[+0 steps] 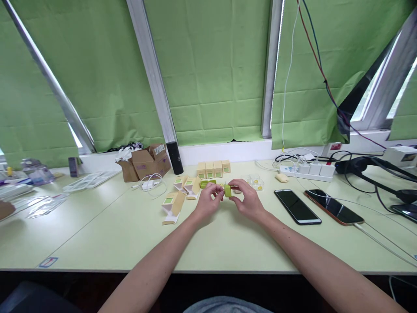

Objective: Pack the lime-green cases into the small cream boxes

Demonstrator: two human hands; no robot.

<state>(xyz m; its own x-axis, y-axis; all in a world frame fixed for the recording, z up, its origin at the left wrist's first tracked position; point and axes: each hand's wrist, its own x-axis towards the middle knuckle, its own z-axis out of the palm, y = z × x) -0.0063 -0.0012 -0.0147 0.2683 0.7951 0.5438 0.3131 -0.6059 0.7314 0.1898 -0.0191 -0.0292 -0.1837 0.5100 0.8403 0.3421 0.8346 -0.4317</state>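
My right hand (249,201) holds a small yellow-green case (227,191) between thumb and fingers, above the table. Close beside it, the fingertips of my left hand (209,199) are pinched together; what they grip is too small to make out. Just behind my left hand lies another green piece (203,184), partly hidden. Left of my hands are opened small cartons (173,204) with green windows and raised flaps. Several closed cartons (209,170) of the same kind stand in a row behind. A clear plastic tray (256,182) with small yellowish bits sits behind my right hand.
Two phones (297,207) lie to the right, near a power strip (309,170), cables and a black headset (368,174). A cardboard box (148,162), a black cylinder (175,158) and a white cable (151,184) are at the back left. Clear plastic packaging (48,204) lies far left.
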